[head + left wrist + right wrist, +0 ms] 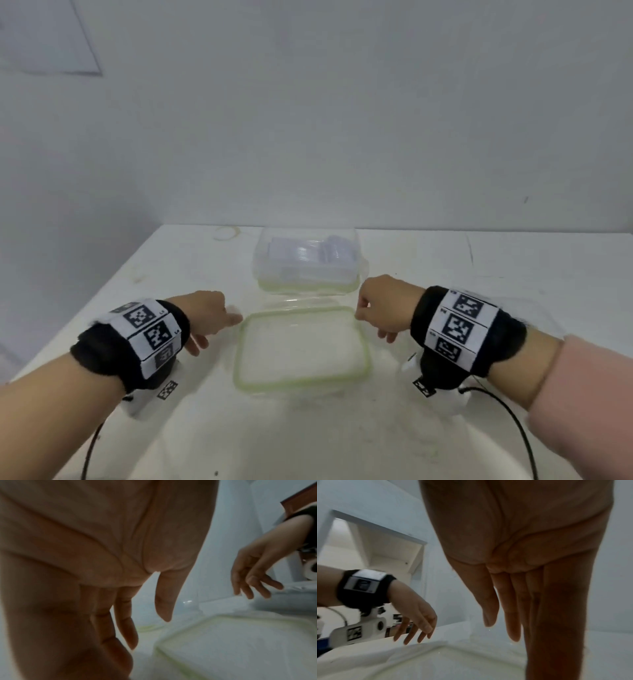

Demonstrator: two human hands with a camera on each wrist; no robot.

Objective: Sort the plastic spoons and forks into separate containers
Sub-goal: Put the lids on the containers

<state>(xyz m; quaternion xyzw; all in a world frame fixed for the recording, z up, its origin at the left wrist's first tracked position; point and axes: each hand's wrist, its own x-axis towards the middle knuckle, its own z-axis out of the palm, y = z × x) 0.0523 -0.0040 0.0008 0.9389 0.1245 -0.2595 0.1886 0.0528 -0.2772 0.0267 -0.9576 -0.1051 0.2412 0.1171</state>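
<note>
Head view: near container (301,351) empty; far container (306,260) holds what seems to be clear cutlery (308,253); left hand (209,315) and right hand (383,308) flank the near one.
Left wrist view: left-hand fingers (126,626) relaxed, holding nothing.
Right wrist view: right-hand fingers (513,608) straight, holding nothing.

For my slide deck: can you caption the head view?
Both open hands, left hand and right hand, flank a lid before a clear container on a white table.

1. Two clear plastic containers with green-edged rims: near container (301,349) at lower centre, far container (308,260) just above it.
2. Two hands: left hand (209,317), right hand (383,308).
3. One white table (342,438).
</note>
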